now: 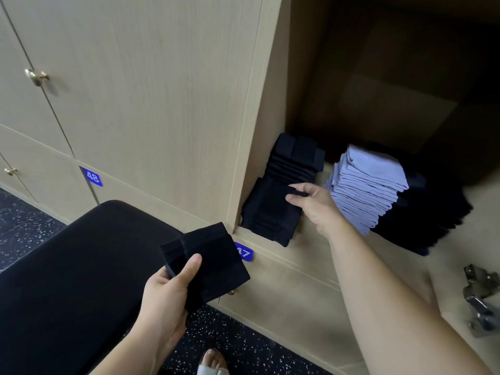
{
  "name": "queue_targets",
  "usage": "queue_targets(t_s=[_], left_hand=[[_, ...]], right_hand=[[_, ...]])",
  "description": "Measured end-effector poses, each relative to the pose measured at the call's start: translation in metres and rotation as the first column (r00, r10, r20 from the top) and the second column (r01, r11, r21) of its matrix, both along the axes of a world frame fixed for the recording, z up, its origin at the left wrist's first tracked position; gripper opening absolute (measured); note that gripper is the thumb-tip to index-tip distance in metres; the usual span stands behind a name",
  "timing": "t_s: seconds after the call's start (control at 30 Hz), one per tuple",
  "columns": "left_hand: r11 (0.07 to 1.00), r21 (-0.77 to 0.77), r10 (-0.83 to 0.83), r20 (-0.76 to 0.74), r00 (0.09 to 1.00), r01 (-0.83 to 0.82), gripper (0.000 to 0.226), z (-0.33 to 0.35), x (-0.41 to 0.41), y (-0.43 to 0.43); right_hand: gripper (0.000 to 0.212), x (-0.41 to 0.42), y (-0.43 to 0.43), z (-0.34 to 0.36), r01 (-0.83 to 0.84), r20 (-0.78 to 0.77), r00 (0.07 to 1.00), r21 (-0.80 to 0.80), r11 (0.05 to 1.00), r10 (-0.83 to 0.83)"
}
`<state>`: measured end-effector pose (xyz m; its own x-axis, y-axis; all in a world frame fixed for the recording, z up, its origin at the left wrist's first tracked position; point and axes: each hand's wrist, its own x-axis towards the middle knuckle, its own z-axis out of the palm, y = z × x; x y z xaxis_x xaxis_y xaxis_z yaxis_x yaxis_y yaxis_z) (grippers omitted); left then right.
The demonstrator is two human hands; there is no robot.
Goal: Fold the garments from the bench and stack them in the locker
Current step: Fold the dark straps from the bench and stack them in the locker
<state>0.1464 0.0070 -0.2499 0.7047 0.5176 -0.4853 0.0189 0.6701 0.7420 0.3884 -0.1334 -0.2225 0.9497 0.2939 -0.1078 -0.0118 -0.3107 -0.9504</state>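
Note:
My left hand (170, 290) grips a folded black garment (213, 261) over the end of the black bench (75, 266), just outside the open locker (270, 147). My right hand (311, 204) reaches into the locker and pinches the top edge of the front black stack (270, 215), which leans against the left wall. A taller stack of folded black pieces (295, 161) stands behind it. To the right is a leaning pile of light blue folded garments (365, 185) resting on more dark folded cloth (433, 217).
Closed locker doors with brass knobs (36, 77) fill the left. Blue number tags 48 (92, 176) and 47 (244, 253) mark the lower lockers. The open door's metal hinge (480, 301) sits at the right edge. A sandalled foot (213, 361) stands on the speckled floor.

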Motion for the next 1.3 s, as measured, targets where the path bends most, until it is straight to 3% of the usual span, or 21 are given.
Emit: queue_targets(t_s=[0.27,0.43,0.63,0.7,0.77,0.83,0.97,1.13,1.3], left_hand=[[1.0,-0.006,-0.016,0.013,1.0,0.016,0.021,-0.006,0.002,0.001],[1.0,0.0,-0.005,0.023,1.0,0.005,0.021,-0.001,0.001,0.0],[0.999,0.043,0.023,0.055,0.998,-0.025,0.015,0.021,-0.005,-0.006],[0.998,0.048,0.031,0.079,0.996,-0.035,0.015,0.031,-0.008,-0.013],[0.998,0.058,0.01,0.091,0.996,-0.015,0.016,0.041,-0.012,-0.022],[0.995,0.094,-0.023,0.083,0.996,0.015,0.014,0.048,-0.017,-0.033],[0.975,0.221,0.007,0.002,1.0,-0.007,0.011,0.05,-0.029,-0.042],[0.964,0.263,0.035,-0.025,0.999,-0.027,0.005,0.058,-0.037,-0.046],[0.969,0.243,0.056,-0.017,0.998,-0.05,0.011,0.055,-0.031,-0.042]], right_hand=[[0.022,0.011,0.004,-0.031,0.059,0.078,0.996,-0.091,0.994,-0.052],[0.034,0.005,0.005,-0.029,0.098,0.096,0.991,-0.079,0.992,-0.09],[0.025,-0.06,-0.003,0.001,0.313,0.421,0.872,-0.085,0.946,-0.251],[0.021,-0.101,-0.004,0.005,0.236,0.349,0.915,-0.062,0.97,-0.2],[0.021,-0.142,-0.002,0.009,0.034,0.12,0.992,-0.017,0.999,-0.031],[0.019,-0.17,0.0,0.008,-0.102,-0.006,0.995,0.062,0.993,0.103],[0.035,-0.192,0.002,0.01,0.038,0.055,0.997,0.116,0.993,-0.045],[0.012,-0.202,-0.005,0.017,0.043,0.056,0.997,0.121,0.992,-0.05],[0.008,-0.183,-0.018,0.021,0.023,0.087,0.996,0.144,0.989,-0.036]])
